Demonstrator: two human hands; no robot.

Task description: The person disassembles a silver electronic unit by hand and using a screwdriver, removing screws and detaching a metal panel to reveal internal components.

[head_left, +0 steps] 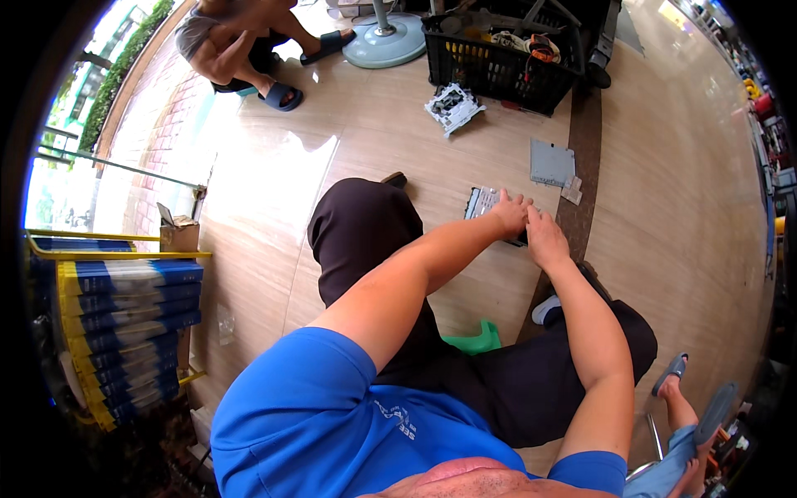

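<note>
A small, flat metal-cased device (482, 202) with a slotted silver face lies on the floor in front of me, partly covered by my hands. My left hand (510, 214) rests over its upper right part, fingers curled onto it. Close beside it, my right hand (546, 239) has its fingertips drawn together against the device's right side. Whatever sits between those fingertips is too small to make out. A dark edge of the device shows below my hands. Just beyond lies a grey metal plate (551, 162), with a small pale piece (572, 190) at its corner.
A silver-white mechanism (453, 109) lies near a black crate (506, 73) full of tools and cables. A round stand base (384, 40) and a seated person (241, 50) are beyond. Stacked blue-yellow packages (133, 324) stand left. Beneath me is a green stool (477, 339). Another person's sandalled foot (671, 378) appears right.
</note>
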